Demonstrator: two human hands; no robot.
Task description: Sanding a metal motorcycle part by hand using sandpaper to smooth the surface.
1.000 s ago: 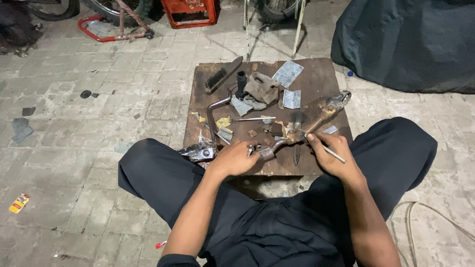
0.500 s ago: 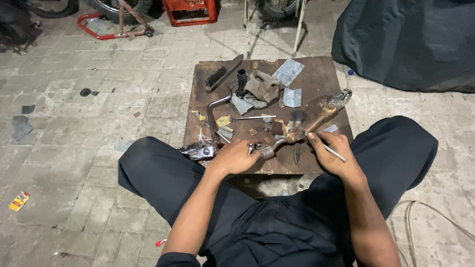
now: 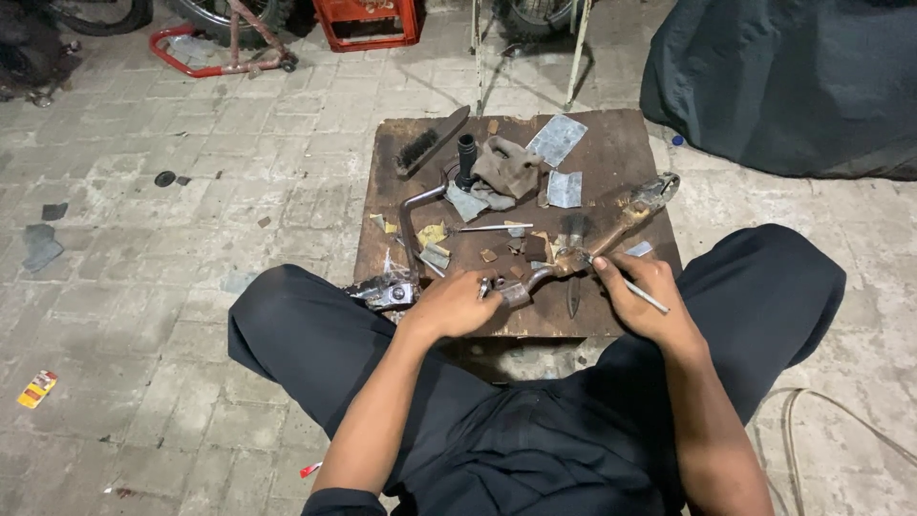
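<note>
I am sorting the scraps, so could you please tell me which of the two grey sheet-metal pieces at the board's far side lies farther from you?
The larger grey sheet-metal piece, near the wooden board's far edge; the smaller grey piece lies just below it, nearer you.

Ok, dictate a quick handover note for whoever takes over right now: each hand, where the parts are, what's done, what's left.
Left hand: gripping the near end of the rusty bent metal lever on the wooden board.
Right hand: holding a thin metal rod, tip at the lever's middle.
Nearby: brush, rag, sandpaper pieces, second lever.
Done: cannot tell; lever looks rusty.
Left: the lever is apparently not yet clean.
</note>
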